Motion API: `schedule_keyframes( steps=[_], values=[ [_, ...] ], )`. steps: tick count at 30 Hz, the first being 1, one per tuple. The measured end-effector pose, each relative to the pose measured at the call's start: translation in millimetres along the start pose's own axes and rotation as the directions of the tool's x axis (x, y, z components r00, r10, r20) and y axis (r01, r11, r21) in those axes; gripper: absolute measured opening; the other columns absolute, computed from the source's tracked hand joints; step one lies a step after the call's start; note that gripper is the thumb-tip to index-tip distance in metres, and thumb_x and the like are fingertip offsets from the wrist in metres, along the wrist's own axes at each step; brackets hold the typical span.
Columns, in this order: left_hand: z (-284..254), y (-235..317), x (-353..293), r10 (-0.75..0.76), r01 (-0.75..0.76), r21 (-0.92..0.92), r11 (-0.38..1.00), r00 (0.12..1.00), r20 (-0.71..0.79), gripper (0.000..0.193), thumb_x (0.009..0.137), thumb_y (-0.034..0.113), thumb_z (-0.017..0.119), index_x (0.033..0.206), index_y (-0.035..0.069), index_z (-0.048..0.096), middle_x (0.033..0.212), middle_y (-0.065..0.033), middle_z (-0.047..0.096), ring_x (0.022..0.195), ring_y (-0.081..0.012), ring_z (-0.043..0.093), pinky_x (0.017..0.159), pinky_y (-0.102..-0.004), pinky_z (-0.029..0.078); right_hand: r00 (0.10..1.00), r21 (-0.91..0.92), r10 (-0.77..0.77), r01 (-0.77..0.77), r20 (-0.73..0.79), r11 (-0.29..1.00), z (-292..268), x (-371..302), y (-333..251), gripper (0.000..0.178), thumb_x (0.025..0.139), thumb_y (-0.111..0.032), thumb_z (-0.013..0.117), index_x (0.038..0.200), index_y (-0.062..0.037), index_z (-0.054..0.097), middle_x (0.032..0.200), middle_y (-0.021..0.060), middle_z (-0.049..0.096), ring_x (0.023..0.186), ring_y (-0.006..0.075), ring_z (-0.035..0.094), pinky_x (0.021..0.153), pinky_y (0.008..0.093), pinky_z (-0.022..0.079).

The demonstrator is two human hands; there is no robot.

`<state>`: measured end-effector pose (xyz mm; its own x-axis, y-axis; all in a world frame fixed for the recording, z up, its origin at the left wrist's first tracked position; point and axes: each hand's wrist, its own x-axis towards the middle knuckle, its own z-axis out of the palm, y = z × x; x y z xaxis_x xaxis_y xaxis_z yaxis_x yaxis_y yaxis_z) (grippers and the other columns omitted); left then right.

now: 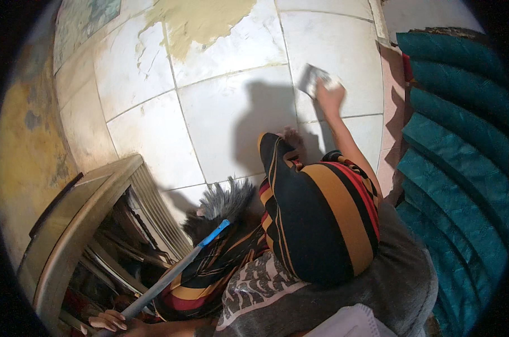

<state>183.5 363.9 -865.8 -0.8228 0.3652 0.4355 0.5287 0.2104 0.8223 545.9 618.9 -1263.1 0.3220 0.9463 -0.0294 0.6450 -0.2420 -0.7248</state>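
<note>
Up at the right of the tiled floor (pixel 237 112), my right hand (pixel 330 96) is closed round a flat grey scraper (pixel 307 80); a whitish part of it, blurred by motion, shows by my fingers. The scraper is against a white tile, and the arm casts a shadow there. At the lower left my left hand (pixel 109 321) has its fingers curled round the grey handle of a broom (pixel 170 275). Its blue collar and grey bristles (pixel 223 199) rest near the floor beside my striped-cloth knee (pixel 322 219).
Beige paste (pixel 204 22) is smeared across the tiles at the top. A wooden cabinet frame (pixel 92 213) with items inside stands at the left, near a stained yellow wall (pixel 33 118). Teal pleated fabric (pixel 456 140) hangs along the right, beside a pink edge (pixel 391 95).
</note>
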Motion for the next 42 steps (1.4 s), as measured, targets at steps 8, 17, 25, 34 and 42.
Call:
schedule_keyframes(
  steps=[8,17,25,34,42],
  values=[
    [29.0,29.5,-26.9,-0.045,0.044,0.008,0.999,0.999,0.022,0.047,0.086,0.047,0.038,0.110,0.006,0.036,0.056,-0.0001,0.034,0.035,-0.0084,0.029,0.031,-0.0207,0.026,0.997,0.040,0.072,-0.073,0.041,0.997,-81.7,40.3,30.4,0.019,0.072,-0.018,0.063,0.077,-0.0007,0.060,0.067,0.0047,0.059,0.058,0.0148,0.055,0.054,0.0290,0.044],
    [59.4,26.8,-27.3,-0.003,0.004,-0.012,1.000,0.999,0.050,0.051,0.087,0.046,0.038,0.112,0.002,0.034,0.058,-0.0017,0.035,0.037,-0.0093,0.031,0.032,-0.0212,0.026,0.869,0.152,0.484,-0.468,-0.101,0.871,-207.2,71.8,178.3,0.028,0.069,-0.007,0.065,0.093,0.0030,0.058,0.086,0.0077,0.061,0.074,0.0147,0.059,0.063,0.0255,0.048],
    [76.9,41.2,-34.9,-0.010,0.007,0.039,0.999,0.998,0.067,0.053,0.087,0.048,0.036,0.112,0.002,0.036,0.056,-0.0005,0.033,0.036,-0.0067,0.025,0.032,-0.0211,0.023,0.947,-0.106,0.077,-0.046,0.311,0.993,-101.4,123.8,60.7,0.019,0.072,-0.018,0.064,0.079,-0.0010,0.059,0.069,0.0038,0.057,0.060,0.0111,0.052,0.055,0.0273,0.043],
    [93.0,44.9,-44.5,0.006,-0.008,0.083,0.997,1.000,0.028,0.052,0.087,0.049,0.033,0.110,0.003,0.039,0.056,0.0011,0.030,0.037,-0.0067,0.025,0.035,-0.0207,0.024,0.989,-0.184,0.117,-0.097,0.096,0.978,-164.9,110.4,116.5,0.020,0.070,-0.018,0.064,0.078,-0.0003,0.062,0.068,0.0098,0.062,0.061,0.0161,0.059,0.056,0.0287,0.046],
    [100.9,47.1,-45.2,-0.049,0.050,0.043,0.998,0.998,-0.027,0.045,0.087,0.050,0.034,0.074,0.008,0.043,0.056,0.0003,0.028,0.036,-0.0071,0.026,0.033,-0.0210,0.021,0.979,-0.166,0.172,-0.153,0.107,0.974,-159.9,100.3,84.2,0.024,0.067,-0.020,0.065,0.078,0.0017,0.060,0.065,0.0125,0.061,0.060,0.0181,0.059,0.056,0.0311,0.046]
  ],
)
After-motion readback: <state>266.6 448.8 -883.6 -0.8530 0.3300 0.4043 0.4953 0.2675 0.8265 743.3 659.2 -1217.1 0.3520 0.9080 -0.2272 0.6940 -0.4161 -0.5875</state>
